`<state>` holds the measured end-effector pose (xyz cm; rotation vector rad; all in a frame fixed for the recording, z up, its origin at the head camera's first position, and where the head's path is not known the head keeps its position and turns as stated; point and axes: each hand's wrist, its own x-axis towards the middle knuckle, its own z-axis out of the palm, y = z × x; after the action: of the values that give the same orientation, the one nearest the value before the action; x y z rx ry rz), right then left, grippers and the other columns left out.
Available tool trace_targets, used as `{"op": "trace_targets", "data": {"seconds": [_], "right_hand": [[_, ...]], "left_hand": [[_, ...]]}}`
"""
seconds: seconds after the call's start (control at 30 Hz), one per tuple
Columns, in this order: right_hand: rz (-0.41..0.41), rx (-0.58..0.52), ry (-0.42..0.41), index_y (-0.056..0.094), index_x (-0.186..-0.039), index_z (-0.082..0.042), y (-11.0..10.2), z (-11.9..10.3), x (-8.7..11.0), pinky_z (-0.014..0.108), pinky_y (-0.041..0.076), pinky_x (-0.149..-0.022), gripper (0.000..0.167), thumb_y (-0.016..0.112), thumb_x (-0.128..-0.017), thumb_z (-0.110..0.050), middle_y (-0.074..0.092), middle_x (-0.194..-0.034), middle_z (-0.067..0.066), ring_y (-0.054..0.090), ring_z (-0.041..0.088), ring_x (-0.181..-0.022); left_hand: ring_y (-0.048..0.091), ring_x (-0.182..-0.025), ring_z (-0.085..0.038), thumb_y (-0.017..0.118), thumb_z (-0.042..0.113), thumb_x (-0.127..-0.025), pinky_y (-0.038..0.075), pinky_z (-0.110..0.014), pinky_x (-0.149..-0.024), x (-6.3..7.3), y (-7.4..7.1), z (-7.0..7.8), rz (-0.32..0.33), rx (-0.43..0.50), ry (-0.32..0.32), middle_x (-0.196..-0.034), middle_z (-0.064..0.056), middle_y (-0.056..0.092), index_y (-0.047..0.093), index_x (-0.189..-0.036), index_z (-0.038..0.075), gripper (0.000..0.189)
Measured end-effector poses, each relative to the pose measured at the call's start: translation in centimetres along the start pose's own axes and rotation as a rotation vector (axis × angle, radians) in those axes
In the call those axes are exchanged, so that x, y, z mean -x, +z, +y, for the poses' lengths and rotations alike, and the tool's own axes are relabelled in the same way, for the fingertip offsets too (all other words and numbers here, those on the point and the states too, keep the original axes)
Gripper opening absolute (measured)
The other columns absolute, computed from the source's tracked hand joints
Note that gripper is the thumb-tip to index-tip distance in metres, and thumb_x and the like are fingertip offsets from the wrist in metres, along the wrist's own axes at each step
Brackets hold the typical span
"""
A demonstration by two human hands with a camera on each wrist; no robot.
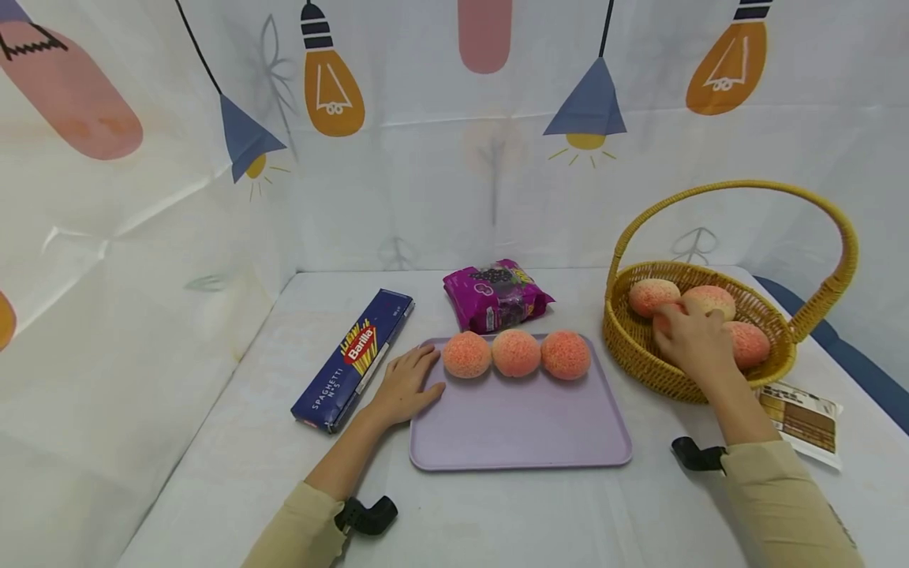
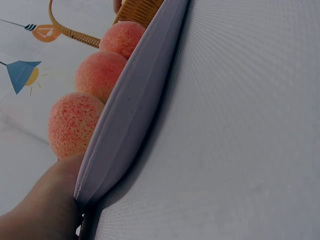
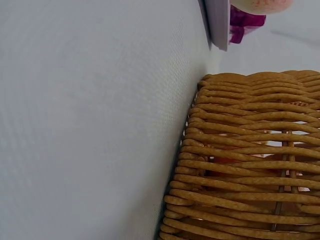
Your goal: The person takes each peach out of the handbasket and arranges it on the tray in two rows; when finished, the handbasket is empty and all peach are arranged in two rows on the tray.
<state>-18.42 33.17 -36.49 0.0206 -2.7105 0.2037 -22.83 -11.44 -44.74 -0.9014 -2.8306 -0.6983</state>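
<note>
Head view: the left grip (image 1: 406, 385) lies spread against the tray (image 1: 521, 426), three peaches (image 1: 516, 353) to its right; the right grip (image 1: 694, 338) pinches a fourth peach (image 1: 661, 323) inside the basket (image 1: 635, 364). Left wrist: one peach just beyond that grip's thumb (image 2: 70, 164). Right wrist: grip hidden.

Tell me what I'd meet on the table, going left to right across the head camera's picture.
Flat blue spaghetti box, first round speckled pink-orange ball, second ball, third ball, tan woven basket with a tall hoop handle.
</note>
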Motion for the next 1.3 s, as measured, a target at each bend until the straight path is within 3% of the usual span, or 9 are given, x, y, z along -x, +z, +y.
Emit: {"op": "trace_targets", "data": {"seconds": [0.13, 0.3, 0.63, 0.97, 1.17, 1.3], "right_hand": [[0.118, -0.02, -0.04, 0.053, -0.1, -0.005, 0.1, -0.1, 0.1, 0.065, 0.035, -0.051, 0.022, 0.06, -0.082, -0.015, 0.045, -0.106, 0.028, 0.04, 0.06, -0.074], [0.172, -0.05, -0.028, 0.053, -0.106, -0.005, 0.0, -0.4, 0.1, 0.067, 0.035, -0.055, 0.027, 0.062, -0.081, -0.014, 0.045, -0.112, 0.028, 0.04, 0.059, -0.081], [0.341, -0.09, -0.095, 0.057, -0.109, -0.008, -0.5, -2.1, 0.1, 0.068, 0.034, -0.061, 0.033, 0.066, -0.078, -0.016, 0.049, -0.113, 0.027, 0.044, 0.057, -0.082], [0.362, -0.178, -0.124, 0.059, -0.109, -0.013, -1.9, -5.0, 0.0, 0.064, 0.038, -0.052, 0.032, 0.069, -0.079, -0.016, 0.049, -0.118, 0.023, 0.045, 0.053, -0.089], [0.39, -0.208, -0.196, 0.06, -0.107, -0.011, -2.0, -6.0, -0.1, 0.059, 0.038, -0.068, 0.032, 0.07, -0.077, -0.012, 0.051, -0.114, 0.025, 0.046, 0.051, -0.086], [0.414, -0.236, -0.247, 0.06, -0.106, -0.009, -1.9, -6.4, -0.2, 0.058, 0.036, -0.077, 0.033, 0.07, -0.075, -0.012, 0.051, -0.111, 0.025, 0.048, 0.048, -0.093]], "left_hand": [[0.027, -0.132, -0.03, 0.053, 0.038, -0.088, 0.018, -0.049, -0.104, 0.0, 0.1, -0.1, 0.001, 0.0, -0.004, -0.144, -0.011, 0.034, 0.039, -0.137, 0.005, 0.061], [0.027, -0.132, -0.03, 0.053, 0.038, -0.088, 0.018, -0.049, -0.104, 0.0, 0.2, -0.1, -0.009, 0.0, -0.008, -0.144, -0.011, 0.034, 0.039, -0.137, 0.005, 0.061], [0.026, -0.132, -0.029, 0.052, 0.04, -0.088, 0.018, -0.049, -0.104, 0.1, 0.1, -0.2, -0.019, -0.001, -0.014, -0.144, -0.011, 0.033, 0.039, -0.138, 0.006, 0.062], [0.026, -0.132, -0.03, 0.052, 0.039, -0.088, 0.017, -0.049, -0.104, 0.1, -0.1, -0.1, -0.012, 0.004, -0.014, -0.144, -0.011, 0.033, 0.039, -0.138, 0.006, 0.061], [0.026, -0.132, -0.03, 0.052, 0.039, -0.088, 0.017, -0.049, -0.104, 0.0, -0.1, -0.1, -0.01, 0.003, -0.008, -0.144, -0.011, 0.033, 0.039, -0.138, 0.005, 0.061], [0.026, -0.132, -0.029, 0.052, 0.04, -0.088, 0.017, -0.049, -0.104, 0.1, 0.0, 0.0, -0.019, 0.001, -0.011, -0.145, -0.011, 0.032, 0.039, -0.138, 0.006, 0.062]]}}
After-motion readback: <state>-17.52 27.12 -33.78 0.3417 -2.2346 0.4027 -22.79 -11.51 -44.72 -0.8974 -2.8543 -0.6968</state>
